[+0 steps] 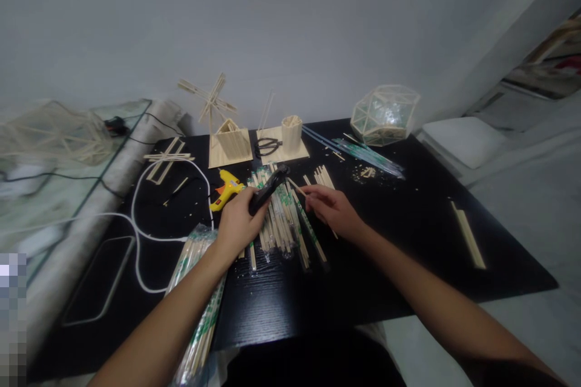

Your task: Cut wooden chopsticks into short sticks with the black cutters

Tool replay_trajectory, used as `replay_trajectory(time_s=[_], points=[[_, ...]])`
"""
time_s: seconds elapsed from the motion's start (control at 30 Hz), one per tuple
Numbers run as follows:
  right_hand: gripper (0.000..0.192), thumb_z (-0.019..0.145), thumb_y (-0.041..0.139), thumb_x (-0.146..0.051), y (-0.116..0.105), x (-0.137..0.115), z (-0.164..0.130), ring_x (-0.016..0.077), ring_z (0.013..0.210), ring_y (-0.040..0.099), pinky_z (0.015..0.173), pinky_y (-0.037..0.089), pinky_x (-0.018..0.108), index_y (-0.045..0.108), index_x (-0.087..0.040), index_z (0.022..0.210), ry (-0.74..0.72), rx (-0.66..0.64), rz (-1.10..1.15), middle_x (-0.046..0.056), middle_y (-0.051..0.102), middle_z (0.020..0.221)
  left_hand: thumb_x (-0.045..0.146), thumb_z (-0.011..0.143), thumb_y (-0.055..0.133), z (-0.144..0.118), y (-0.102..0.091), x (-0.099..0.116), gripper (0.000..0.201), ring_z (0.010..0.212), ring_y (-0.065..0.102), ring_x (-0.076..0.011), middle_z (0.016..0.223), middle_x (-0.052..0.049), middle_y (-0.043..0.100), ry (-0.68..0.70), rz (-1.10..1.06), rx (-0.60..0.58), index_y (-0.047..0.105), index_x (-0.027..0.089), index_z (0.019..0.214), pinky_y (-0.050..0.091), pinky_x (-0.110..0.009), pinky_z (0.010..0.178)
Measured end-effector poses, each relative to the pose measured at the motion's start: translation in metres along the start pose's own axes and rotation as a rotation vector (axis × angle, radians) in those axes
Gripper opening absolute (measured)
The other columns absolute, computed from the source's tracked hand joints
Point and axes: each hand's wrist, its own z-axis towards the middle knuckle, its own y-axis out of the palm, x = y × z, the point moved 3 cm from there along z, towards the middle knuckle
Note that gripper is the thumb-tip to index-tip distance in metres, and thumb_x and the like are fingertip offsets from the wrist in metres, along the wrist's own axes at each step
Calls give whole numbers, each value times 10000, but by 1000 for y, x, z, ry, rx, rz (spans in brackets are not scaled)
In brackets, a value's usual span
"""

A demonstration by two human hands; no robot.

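Black table (408,242): left hand (236,224) clamped on cutter (267,190); right hand (331,208) pinching stick (297,187) (best fed square, near blades).

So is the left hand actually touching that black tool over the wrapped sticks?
Touching. The head view shows the left hand with fingers wrapped around the black tool, lifting it above the pile of wrapped sticks; no gap shows between palm and handle.
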Motion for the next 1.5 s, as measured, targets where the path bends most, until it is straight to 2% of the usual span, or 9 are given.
replay_trajectory(time_s=[0.3,0.47,0.57,0.67,0.83,0.97,1.23,1.5], points=[[420,964,578,-410,7,-1,-9,112,573,407,498,336,241,677,-247,1338,-70,-47,-32,14,601,774,373,922,569,-4,1,7,251,936,673,-255,1022,-79,724,77,-21,-58,645,206,1093,479,-331,831],[417,993,562,-430,5,7,-9,99,539,389,472,328,228,667,-257,1357,-111,-66,-20,6,588,741,351,932,565,-5,2,10,198,893,676,-236,965,-58,720,79,-31,-113,645,208,1042,483,-322,804],[400,986,580,-448,5,4,-9,88,512,397,454,336,227,691,-243,1310,-144,-43,9,3,607,743,342,940,554,-6,2,13,178,850,673,-224,920,-45,711,72,-25,-133,637,204,1014,482,-315,778],[352,919,685,-452,9,-6,-6,92,523,468,467,391,232,727,-216,1177,-153,17,60,7,644,764,333,930,564,-7,4,15,175,845,669,-227,920,-48,707,87,-2,-142,629,202,1026,486,-319,771],[275,832,784,-450,20,-25,1,135,663,619,616,514,263,715,-195,911,-147,111,92,15,682,776,338,935,559,-10,5,17,217,892,674,-238,986,-69,712,112,-4,-146,610,197,1092,505,-340,801],[263,811,803,-439,24,-28,1,165,779,684,729,550,294,731,-203,902,-165,118,113,29,735,848,317,942,547,-11,2,18,223,961,676,-241,1051,-81,712,129,-23,-124,608,189,1114,513,-352,860],[273,854,752,-457,19,-26,-4,161,723,665,672,531,286,740,-186,881,-143,141,35,29,726,784,337,943,555,-12,3,21,268,989,679,-247,1085,-98,712,154,-2,-123,601,176,1152,525,-364,889],[390,873,696,-559,19,-28,-6,137,622,584,557,447,253,713,-172,826,-126,145,-46,24,671,698,325,944,549,-13,3,22,239,966,680,-238,1042,-79,711,155,-5,-144,601,191,1135,531,-352,860]])
